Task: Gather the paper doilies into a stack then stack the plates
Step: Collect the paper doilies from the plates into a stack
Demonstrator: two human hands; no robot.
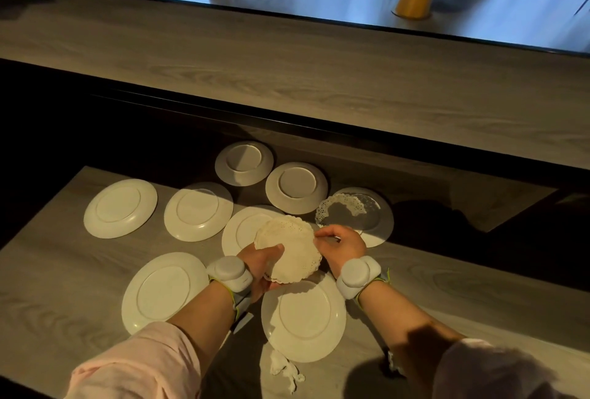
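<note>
Several white plates lie spread over the wooden counter (pixel 64 287). My left hand (pixel 261 266) holds a stack of lacy paper doilies (pixel 289 248) from below, just above the middle plate (pixel 242 229). My right hand (pixel 343 243) pinches the stack's right edge. One more doily (pixel 338 210) lies on the far-right plate (pixel 380 223), partly in shadow. The nearest plate (pixel 305 315) sits right under my wrists, and another plate (pixel 162 290) lies to its left.
More plates lie at the far left (pixel 119 207), the middle left (pixel 198 211) and the back (pixel 244 164), (pixel 297 187). A crumpled bit of white paper (pixel 285 368) lies near the front edge. A raised wooden ledge (pixel 287 79) runs behind the counter.
</note>
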